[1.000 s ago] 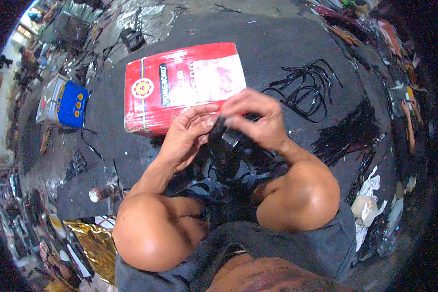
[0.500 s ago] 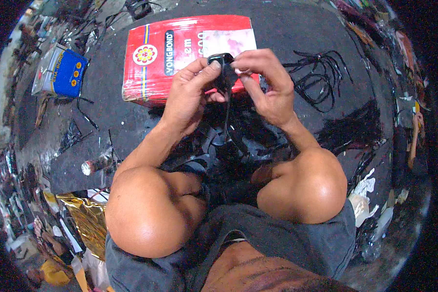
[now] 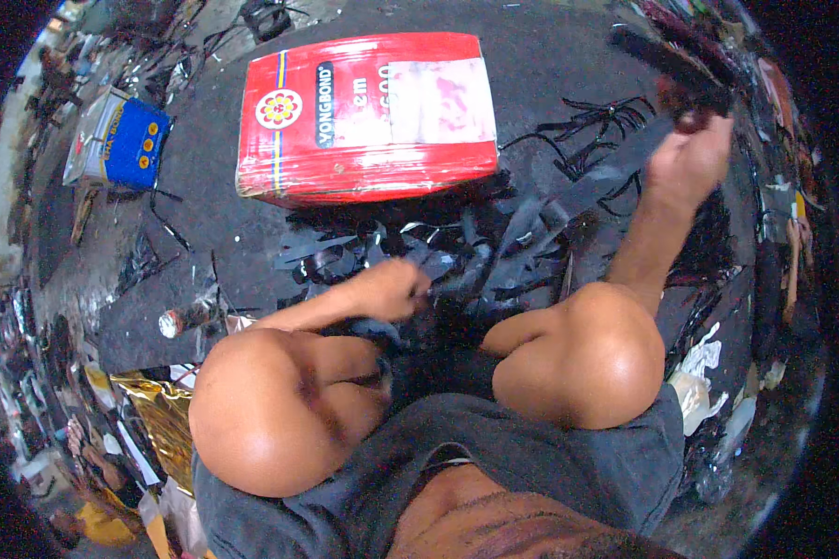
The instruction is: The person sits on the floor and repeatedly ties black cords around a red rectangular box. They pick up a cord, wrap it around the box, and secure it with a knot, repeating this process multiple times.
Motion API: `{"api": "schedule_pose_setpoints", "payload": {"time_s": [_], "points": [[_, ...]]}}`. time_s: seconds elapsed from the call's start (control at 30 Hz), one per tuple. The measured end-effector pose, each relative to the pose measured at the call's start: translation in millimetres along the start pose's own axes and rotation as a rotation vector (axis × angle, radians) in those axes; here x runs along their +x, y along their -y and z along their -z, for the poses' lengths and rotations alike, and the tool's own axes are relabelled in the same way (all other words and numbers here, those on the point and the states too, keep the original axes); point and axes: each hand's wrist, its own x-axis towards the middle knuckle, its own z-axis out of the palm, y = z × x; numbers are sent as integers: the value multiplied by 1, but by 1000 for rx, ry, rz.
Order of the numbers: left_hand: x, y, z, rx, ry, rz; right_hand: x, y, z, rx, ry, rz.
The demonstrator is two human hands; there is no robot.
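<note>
My left hand (image 3: 393, 289), curled closed and a little blurred, is low over the heap of black strips and scraps (image 3: 466, 242) between my knees; what its fingers hold, if anything, is hidden. Far out to the right, my right hand (image 3: 688, 166) is smeared by motion, so its fingers cannot be read. A dark blurred mass (image 3: 694, 98) lies just beyond its fingertips. Thin black cords (image 3: 587, 130) lie on the dark mat, left of my right hand. The large red box (image 3: 364, 172) with a pale patch sits ahead, touched by neither hand.
A blue and white tin (image 3: 129, 149) stands on the far left of the mat (image 3: 205, 238). A clear jar or bottle (image 3: 182, 321) lies near my left knee. Gold foil (image 3: 163, 410) is at the lower left, crumpled white plastic (image 3: 699, 387) at the right. Clutter rings the mat.
Both hands were together before the red box, handling a black strap-like piece. My left hand has dropped toward my knees; my right has swung out to the right. The strap is no longer distinguishable.
</note>
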Motion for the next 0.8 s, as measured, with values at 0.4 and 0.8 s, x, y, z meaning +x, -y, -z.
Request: {"api": "schedule_pose_setpoints", "payload": {"time_s": [0.4, 0.8], "points": [[-10, -51, 63, 218, -104, -144, 7, 56, -11, -1389, 724, 609], [-10, -56, 124, -466, -641, -46, -121, -19, -110, -296, 1475, -344]]}}
